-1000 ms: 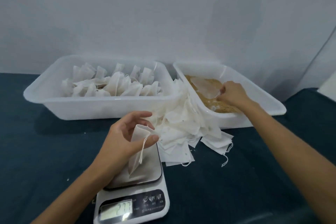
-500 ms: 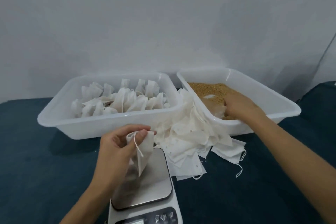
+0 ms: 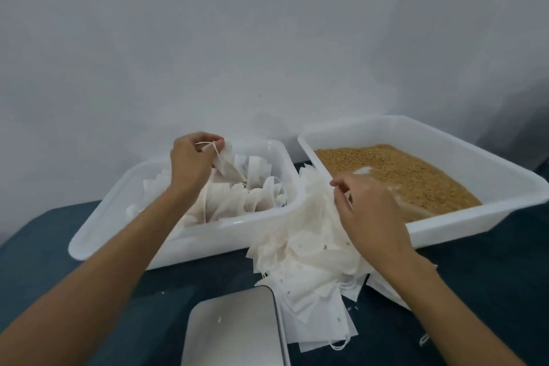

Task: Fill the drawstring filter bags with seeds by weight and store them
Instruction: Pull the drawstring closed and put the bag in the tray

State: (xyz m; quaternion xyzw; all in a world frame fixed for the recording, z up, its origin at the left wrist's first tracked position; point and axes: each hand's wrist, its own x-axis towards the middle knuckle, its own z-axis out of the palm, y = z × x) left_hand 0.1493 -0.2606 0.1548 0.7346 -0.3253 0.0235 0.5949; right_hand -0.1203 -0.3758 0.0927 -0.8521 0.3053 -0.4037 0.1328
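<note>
My left hand (image 3: 190,162) holds a filled white drawstring bag (image 3: 227,165) by its top, over the left white tub (image 3: 184,246), which contains several filled bags (image 3: 255,196). My right hand (image 3: 368,214) sits on the pile of empty filter bags (image 3: 309,261) between the tubs, fingers pinching a bag at the top of the pile. The right white tub (image 3: 475,175) holds golden-brown seeds (image 3: 398,169) with a clear scoop (image 3: 364,171) half buried in them. The scale's steel platform (image 3: 234,327) is bare at the bottom.
Everything stands on a dark blue tabletop (image 3: 475,321) against a pale wall. The empty bags spill down beside the scale's right edge, strings trailing. A few stray seeds lie on the cloth.
My left hand lifted the filled bag off the scale and carried it up over the left tub. My right hand left the seed tub and came to the empty-bag pile. The view tilted up.
</note>
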